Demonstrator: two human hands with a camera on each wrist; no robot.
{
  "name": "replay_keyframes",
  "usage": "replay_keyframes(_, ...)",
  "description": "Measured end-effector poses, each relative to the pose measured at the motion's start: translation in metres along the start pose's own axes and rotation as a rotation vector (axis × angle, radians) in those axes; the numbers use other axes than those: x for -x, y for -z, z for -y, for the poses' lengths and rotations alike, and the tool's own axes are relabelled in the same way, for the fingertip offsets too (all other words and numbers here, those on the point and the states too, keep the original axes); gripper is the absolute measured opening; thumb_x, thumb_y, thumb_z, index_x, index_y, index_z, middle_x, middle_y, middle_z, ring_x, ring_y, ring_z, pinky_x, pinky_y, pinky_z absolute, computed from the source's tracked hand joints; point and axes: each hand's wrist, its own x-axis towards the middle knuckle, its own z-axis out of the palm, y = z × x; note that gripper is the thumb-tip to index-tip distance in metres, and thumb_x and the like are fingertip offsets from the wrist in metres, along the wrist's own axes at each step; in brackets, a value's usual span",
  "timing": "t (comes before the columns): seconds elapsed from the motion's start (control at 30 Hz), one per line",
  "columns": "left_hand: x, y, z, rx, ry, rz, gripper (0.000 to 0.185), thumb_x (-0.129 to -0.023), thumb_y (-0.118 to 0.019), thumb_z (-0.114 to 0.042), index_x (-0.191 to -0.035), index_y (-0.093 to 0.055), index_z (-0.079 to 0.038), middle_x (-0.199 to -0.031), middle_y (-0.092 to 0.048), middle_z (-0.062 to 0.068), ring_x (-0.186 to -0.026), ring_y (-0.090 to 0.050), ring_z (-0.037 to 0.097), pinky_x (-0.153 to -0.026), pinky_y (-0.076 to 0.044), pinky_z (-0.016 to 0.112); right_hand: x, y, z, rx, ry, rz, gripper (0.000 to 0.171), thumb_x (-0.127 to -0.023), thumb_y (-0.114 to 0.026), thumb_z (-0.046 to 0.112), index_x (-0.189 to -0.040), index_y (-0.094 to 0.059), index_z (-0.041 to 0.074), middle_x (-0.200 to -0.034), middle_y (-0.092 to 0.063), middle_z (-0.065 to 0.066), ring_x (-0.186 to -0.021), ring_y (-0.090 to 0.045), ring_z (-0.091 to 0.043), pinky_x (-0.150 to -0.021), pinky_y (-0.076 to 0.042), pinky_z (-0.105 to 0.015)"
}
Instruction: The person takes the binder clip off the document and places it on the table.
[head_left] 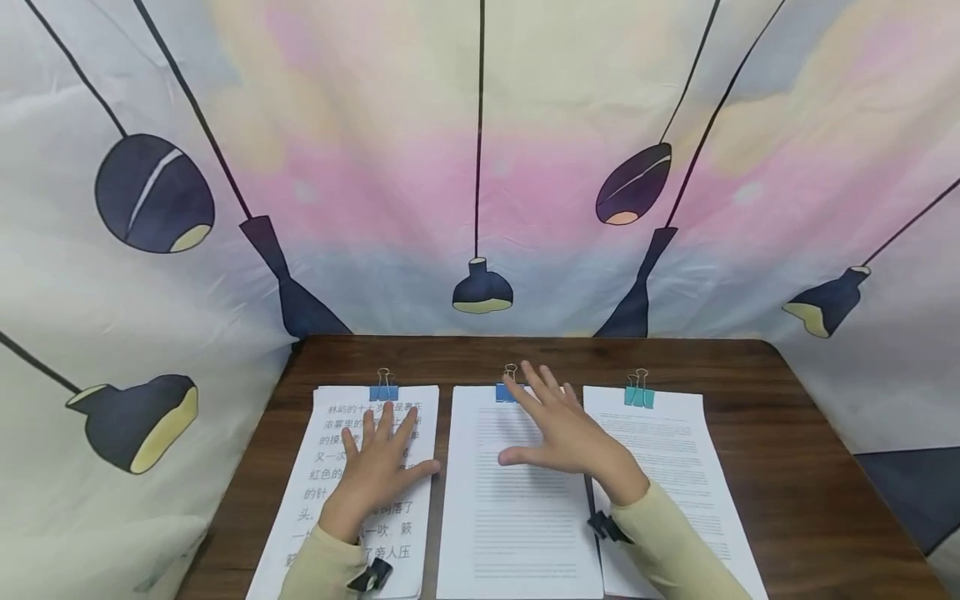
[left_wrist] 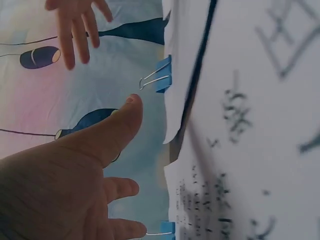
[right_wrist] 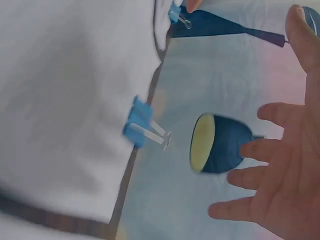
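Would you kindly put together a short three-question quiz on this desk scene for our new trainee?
1. How many clipped paper stacks lie on the table?
2. True or false: the right hand grips the teal clip.
3. Which stack lies under the left hand? A left stack B middle stack C right stack

Key: 1. Three. 2. False; its fingers are spread above the middle stack. 3. A.

Your left stack of sheets lies flat on the tabletop, printed in large dark characters and pinned at its far edge by a blue binder clip. Just beside it, the middle stack carries fine lines of small print. A second blue clip holds its far edge, handles up.
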Motion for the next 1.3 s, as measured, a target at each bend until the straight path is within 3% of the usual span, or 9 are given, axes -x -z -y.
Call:
replay_keyframes(0.23,-0.006,0.016,0.003,-0.005,0.079,-0.029,0.098,-0.082,-0.067,-0.065,-0.156,-0.029,-0.013,-0.16,-0.008,0.031,-0.142,0.001,0.059,-0.101,0.005,0.081,-0.052,-0.011,0.02,-0.02,0.074,0.105,0.106,-0.076,-0.054,0.082,-0.159,-0.013,0.031,-0.166,-0.003,-0.008,-0.151,0.003,-0.031,-0.115,-0.012,-0.064)
replay_keyframes(0.47,-0.007,0.027,0.022,0.071,0.188,-0.001,0.106,-0.082,-0.065,-0.066,-0.156,-0.022,-0.005,-0.157,0.0,0.038,-0.139,0.008,0.064,-0.098,0.008,0.082,-0.11,-0.027,0.036,-0.103,0.108,0.187,0.097,-0.083,-0.056,0.074,-0.159,-0.015,0.03,-0.166,-0.006,-0.003,-0.152,-0.006,-0.027,-0.116,-0.023,-0.057)
replay_keyframes(0.7,-0.006,0.025,0.044,0.09,0.282,0.052,0.117,-0.078,-0.069,-0.067,-0.156,-0.014,0.0,-0.155,0.01,0.04,-0.138,0.013,0.064,-0.096,0.009,0.083,-0.172,-0.052,0.048,-0.241,0.132,0.231,0.07,-0.097,-0.056,0.05,-0.154,-0.034,0.015,-0.157,-0.036,-0.001,-0.144,-0.035,-0.018,-0.113,-0.034,-0.038)
replay_keyframes(0.83,-0.002,0.019,0.051,0.098,0.348,0.094,0.125,-0.073,-0.068,-0.073,-0.157,-0.01,-0.001,-0.154,0.015,0.04,-0.136,0.016,0.065,-0.089,0.007,0.088,-0.203,-0.076,0.058,-0.282,0.069,0.184,0.058,-0.101,-0.051,0.046,-0.146,-0.047,0.01,-0.147,-0.051,-0.004,-0.135,-0.047,-0.02,-0.109,-0.04,-0.036)
replay_keyframes(0.9,-0.001,0.014,0.051,0.092,0.368,0.103,0.126,-0.073,-0.067,-0.075,-0.157,-0.01,-0.001,-0.153,0.016,0.04,-0.136,0.016,0.065,-0.088,0.009,0.088,-0.215,-0.089,0.061,-0.323,0.023,0.157,0.05,-0.103,-0.048,0.043,-0.137,-0.057,0.009,-0.133,-0.061,-0.006,-0.121,-0.057,-0.02,-0.101,-0.046,-0.034)
replay_keyframes(0.97,-0.001,0.01,0.05,0.088,0.363,0.091,0.125,-0.073,-0.069,-0.073,-0.156,-0.012,0.002,-0.153,0.013,0.042,-0.136,0.015,0.065,-0.091,0.011,0.086,-0.224,-0.1,0.062,-0.364,-0.026,0.123,0.043,-0.105,-0.044,0.041,-0.125,-0.065,0.009,-0.111,-0.066,-0.006,-0.1,-0.063,-0.019,-0.09,-0.049,-0.031)
replay_keyframes(1.1,-0.006,0.008,0.042,0.091,0.306,0.041,0.115,-0.078,-0.076,-0.057,-0.151,-0.019,0.01,-0.152,0.007,0.044,-0.137,0.011,0.065,-0.098,0.008,0.082,-0.233,-0.114,0.063,-0.455,-0.113,0.046,0.042,-0.105,-0.043,0.042,-0.099,-0.07,0.011,-0.078,-0.057,-0.002,-0.07,-0.054,-0.016,-0.071,-0.044,-0.03)
replay_keyframes(1.3,-0.009,0.01,0.042,0.123,0.284,0.041,0.108,-0.078,-0.08,-0.044,-0.152,-0.021,0.009,-0.152,0.009,0.043,-0.136,0.013,0.066,-0.096,0.007,0.084,-0.237,-0.118,0.069,-0.516,-0.144,0.04,0.044,-0.101,-0.051,0.046,-0.089,-0.074,0.01,-0.077,-0.064,-0.004,-0.067,-0.054,-0.013,-0.068,-0.043,-0.028)
